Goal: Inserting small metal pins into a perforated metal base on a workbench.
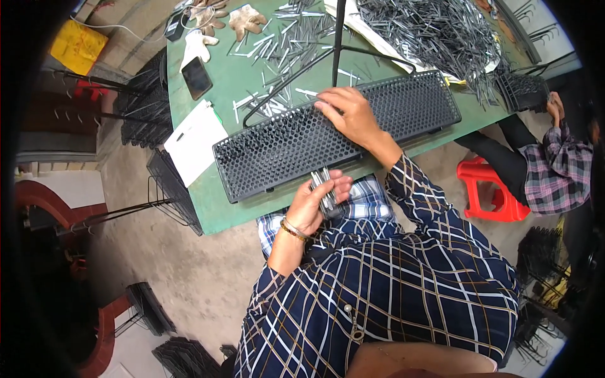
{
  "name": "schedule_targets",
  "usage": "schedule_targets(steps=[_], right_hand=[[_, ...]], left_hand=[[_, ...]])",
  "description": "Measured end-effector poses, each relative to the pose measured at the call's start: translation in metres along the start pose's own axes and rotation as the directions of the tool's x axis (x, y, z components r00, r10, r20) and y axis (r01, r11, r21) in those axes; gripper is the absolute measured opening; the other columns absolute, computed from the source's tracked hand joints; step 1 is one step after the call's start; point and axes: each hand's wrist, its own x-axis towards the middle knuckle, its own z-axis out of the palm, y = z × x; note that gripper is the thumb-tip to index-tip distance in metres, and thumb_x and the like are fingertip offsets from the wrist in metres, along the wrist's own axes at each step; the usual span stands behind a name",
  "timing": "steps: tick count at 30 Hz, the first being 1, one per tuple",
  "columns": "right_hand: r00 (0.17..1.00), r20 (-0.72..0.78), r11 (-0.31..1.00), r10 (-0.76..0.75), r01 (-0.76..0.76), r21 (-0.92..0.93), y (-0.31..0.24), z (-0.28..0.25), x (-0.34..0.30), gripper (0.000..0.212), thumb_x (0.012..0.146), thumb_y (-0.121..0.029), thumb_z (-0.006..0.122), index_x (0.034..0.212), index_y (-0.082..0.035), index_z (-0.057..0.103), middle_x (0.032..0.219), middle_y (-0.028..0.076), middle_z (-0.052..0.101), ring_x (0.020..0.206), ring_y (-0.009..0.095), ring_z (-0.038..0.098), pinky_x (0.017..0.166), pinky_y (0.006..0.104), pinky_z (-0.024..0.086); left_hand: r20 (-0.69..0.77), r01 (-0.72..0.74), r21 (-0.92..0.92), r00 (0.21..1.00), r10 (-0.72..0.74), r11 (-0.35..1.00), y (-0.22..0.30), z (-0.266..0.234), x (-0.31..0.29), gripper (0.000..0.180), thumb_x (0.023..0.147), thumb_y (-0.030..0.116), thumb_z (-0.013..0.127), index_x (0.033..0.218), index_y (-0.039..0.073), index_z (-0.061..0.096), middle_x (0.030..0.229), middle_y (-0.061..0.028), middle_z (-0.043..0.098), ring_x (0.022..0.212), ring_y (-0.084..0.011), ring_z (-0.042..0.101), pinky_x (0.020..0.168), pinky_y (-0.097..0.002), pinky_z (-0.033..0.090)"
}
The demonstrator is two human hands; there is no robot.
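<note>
A long black perforated rack [403, 112] lies slantwise across the near side of the green table, its surface covered in rows of round holes. Dark short pieces [252, 143] stand up in the holes of its left part. In my left hand [307, 208], below the rack's front edge, is a bundle of slim silvery metal pieces [325, 192], held between thumb and fingers. My right hand [353, 116] is over the middle of the rack, fingers bent together and pointing left. Whatever its fingertips pinch is too small to make out.
Loose metal pieces [283, 50] lie scattered on the table [217, 211], with a big heap [435, 38] at the far right. Gloves [246, 22], a phone [196, 79] and paper [195, 142] are on the left. Another person's hand [554, 107] and a red stool [485, 195] are at right.
</note>
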Motion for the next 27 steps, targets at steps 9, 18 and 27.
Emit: schedule_targets(steps=[9,18,27], right_hand=[[0.614,0.771,0.549,0.168,-0.708,0.445,-0.041,-0.038,-0.023,0.019,0.082,-0.016,0.066,0.088,0.002,0.069,0.087,0.008,0.065,0.080,0.013,0.060,0.070,0.0263,0.047],[0.693,0.499,0.386,0.521,-0.712,0.586,-0.027,-0.039,-0.009,0.019,0.090,-0.012,0.058,0.101,0.003,0.063,0.086,0.006,0.067,0.075,0.007,0.060,0.066,0.0205,0.048],[0.900,0.097,0.846,0.426,-0.434,0.311,0.014,-0.004,0.002,0.018,0.087,-0.013,0.060,0.099,0.000,0.065,0.090,0.009,0.069,0.081,0.014,0.066,0.070,0.0261,0.050]], left_hand=[[0.040,-0.107,-0.003,0.993,0.108,0.994,0.013,0.004,0.000,0.029,0.092,0.009,0.051,0.117,-0.005,0.047,0.112,-0.0211,0.058,0.100,-0.0277,0.061,0.087,-0.0379,0.052],[-0.001,-0.025,-0.021,1.000,0.025,0.999,0.003,0.001,0.001,0.032,0.092,0.014,0.053,0.118,-0.005,0.048,0.113,-0.0201,0.058,0.100,-0.0241,0.061,0.087,-0.0346,0.052],[0.031,0.154,-0.048,0.988,-0.153,0.987,-0.014,0.004,0.001,0.032,0.093,0.022,0.052,0.120,0.006,0.047,0.114,-0.0175,0.057,0.105,-0.0286,0.058,0.086,-0.0462,0.051]])
